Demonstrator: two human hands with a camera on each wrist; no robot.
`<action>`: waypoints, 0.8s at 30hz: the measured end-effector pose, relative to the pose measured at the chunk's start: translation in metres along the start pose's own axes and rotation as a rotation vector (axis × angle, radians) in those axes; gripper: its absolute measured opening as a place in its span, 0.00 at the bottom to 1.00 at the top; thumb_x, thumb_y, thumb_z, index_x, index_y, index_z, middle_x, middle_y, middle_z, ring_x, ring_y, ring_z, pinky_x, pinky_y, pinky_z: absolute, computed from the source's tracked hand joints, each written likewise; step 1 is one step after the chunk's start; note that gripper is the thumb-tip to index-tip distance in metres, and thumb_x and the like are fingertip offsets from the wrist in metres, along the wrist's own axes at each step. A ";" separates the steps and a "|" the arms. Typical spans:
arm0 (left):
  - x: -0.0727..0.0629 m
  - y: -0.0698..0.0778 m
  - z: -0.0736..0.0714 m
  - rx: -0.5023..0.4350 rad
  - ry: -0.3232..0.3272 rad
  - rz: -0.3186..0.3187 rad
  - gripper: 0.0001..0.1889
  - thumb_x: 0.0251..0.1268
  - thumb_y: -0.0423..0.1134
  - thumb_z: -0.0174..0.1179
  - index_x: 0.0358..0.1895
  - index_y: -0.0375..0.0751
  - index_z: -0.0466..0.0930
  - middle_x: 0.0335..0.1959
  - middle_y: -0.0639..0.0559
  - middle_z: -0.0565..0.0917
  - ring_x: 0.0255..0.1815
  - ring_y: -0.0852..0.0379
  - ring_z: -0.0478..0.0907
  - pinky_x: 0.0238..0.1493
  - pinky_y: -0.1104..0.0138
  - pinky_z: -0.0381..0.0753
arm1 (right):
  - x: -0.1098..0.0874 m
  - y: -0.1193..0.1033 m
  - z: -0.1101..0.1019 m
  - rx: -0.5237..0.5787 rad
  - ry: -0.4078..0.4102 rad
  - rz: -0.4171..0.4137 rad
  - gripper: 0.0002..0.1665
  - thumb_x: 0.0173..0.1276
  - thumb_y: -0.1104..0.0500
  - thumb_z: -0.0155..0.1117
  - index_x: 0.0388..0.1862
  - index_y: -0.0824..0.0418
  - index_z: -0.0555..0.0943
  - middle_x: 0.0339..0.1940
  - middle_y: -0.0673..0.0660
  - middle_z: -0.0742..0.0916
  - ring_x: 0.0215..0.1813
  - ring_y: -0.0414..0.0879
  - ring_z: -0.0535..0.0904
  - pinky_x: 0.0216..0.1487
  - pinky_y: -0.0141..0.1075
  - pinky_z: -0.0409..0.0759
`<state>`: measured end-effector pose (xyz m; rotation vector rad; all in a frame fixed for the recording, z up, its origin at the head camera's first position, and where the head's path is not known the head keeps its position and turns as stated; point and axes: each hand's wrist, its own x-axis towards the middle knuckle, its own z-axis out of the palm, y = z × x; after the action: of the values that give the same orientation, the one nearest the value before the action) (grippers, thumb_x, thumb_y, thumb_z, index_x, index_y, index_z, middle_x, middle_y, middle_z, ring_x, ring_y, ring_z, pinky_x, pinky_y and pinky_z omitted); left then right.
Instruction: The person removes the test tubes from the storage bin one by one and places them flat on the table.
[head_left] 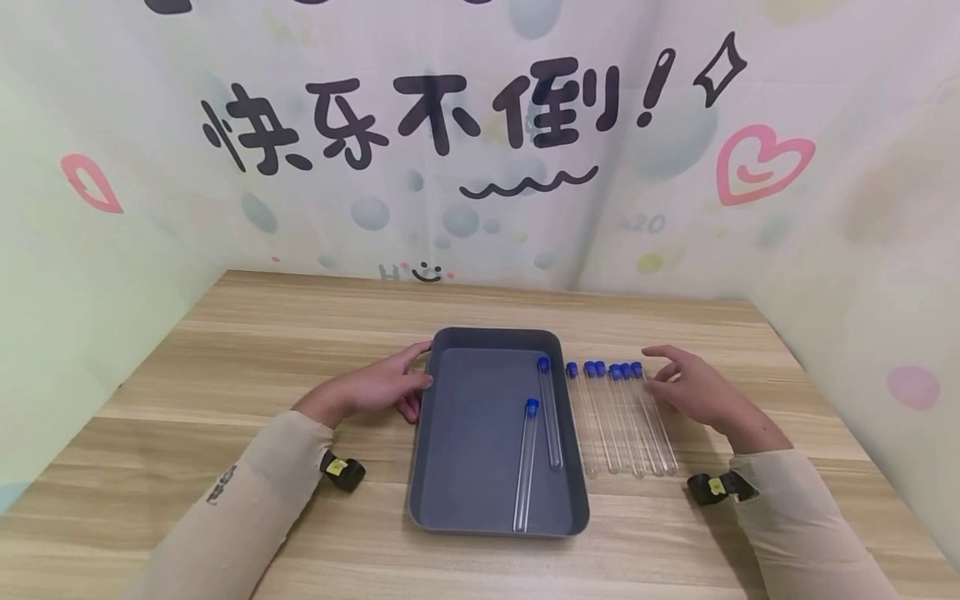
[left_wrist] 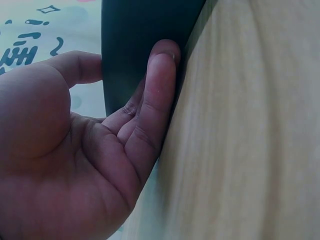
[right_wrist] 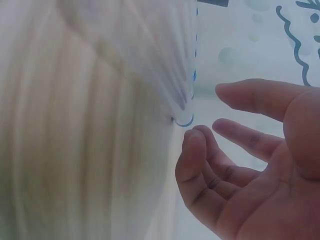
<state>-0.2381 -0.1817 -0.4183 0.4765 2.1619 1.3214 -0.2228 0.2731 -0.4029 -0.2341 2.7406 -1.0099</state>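
A dark grey tray (head_left: 465,433) lies on the table, holding two clear test tubes with blue caps: one near its right wall (head_left: 553,417), one closer to the front (head_left: 527,467). My left hand (head_left: 382,387) is at the tray's left side. In the left wrist view, its fairly straight fingers (left_wrist: 159,95) lie along the outer wall, with the thumb at the edge. Right of the tray, several capped test tubes (head_left: 617,421) lie side by side. My right hand (head_left: 697,392) hovers by the rightmost ones, thumb and fingers (right_wrist: 192,160) apart and nothing between them.
The wooden table (head_left: 300,533) runs back to a printed cloth backdrop (head_left: 480,233), with further cloth walls on the left and right. A small black wrist camera (head_left: 345,472) sits on the left cuff, another (head_left: 708,488) on the right.
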 end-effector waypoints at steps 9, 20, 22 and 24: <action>0.000 0.000 0.001 -0.002 0.001 0.005 0.36 0.79 0.38 0.45 0.82 0.49 0.38 0.35 0.41 0.81 0.28 0.52 0.82 0.38 0.60 0.88 | -0.003 -0.011 0.001 0.013 0.000 -0.012 0.35 0.74 0.60 0.58 0.76 0.67 0.61 0.48 0.70 0.82 0.36 0.50 0.82 0.34 0.41 0.84; 0.001 0.000 0.001 0.013 0.001 0.004 0.35 0.79 0.39 0.44 0.82 0.50 0.38 0.36 0.41 0.82 0.29 0.52 0.83 0.38 0.59 0.88 | -0.012 -0.034 0.003 0.000 0.037 -0.070 0.32 0.74 0.59 0.59 0.74 0.64 0.65 0.46 0.66 0.83 0.39 0.52 0.84 0.36 0.42 0.84; 0.001 0.000 0.001 0.012 0.000 0.004 0.35 0.79 0.39 0.44 0.82 0.50 0.38 0.36 0.40 0.83 0.29 0.52 0.83 0.38 0.59 0.88 | -0.013 -0.041 0.004 0.000 0.036 -0.078 0.31 0.74 0.59 0.59 0.74 0.62 0.66 0.47 0.66 0.83 0.41 0.53 0.85 0.37 0.42 0.84; 0.000 0.000 0.001 0.012 0.002 0.003 0.35 0.79 0.39 0.44 0.82 0.50 0.38 0.37 0.40 0.83 0.29 0.52 0.83 0.38 0.59 0.88 | -0.014 -0.048 0.006 0.007 0.030 -0.094 0.31 0.74 0.59 0.59 0.74 0.62 0.67 0.47 0.66 0.83 0.42 0.53 0.85 0.38 0.43 0.85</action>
<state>-0.2379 -0.1808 -0.4186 0.4840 2.1731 1.3118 -0.2037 0.2364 -0.3737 -0.3529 2.7760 -1.0550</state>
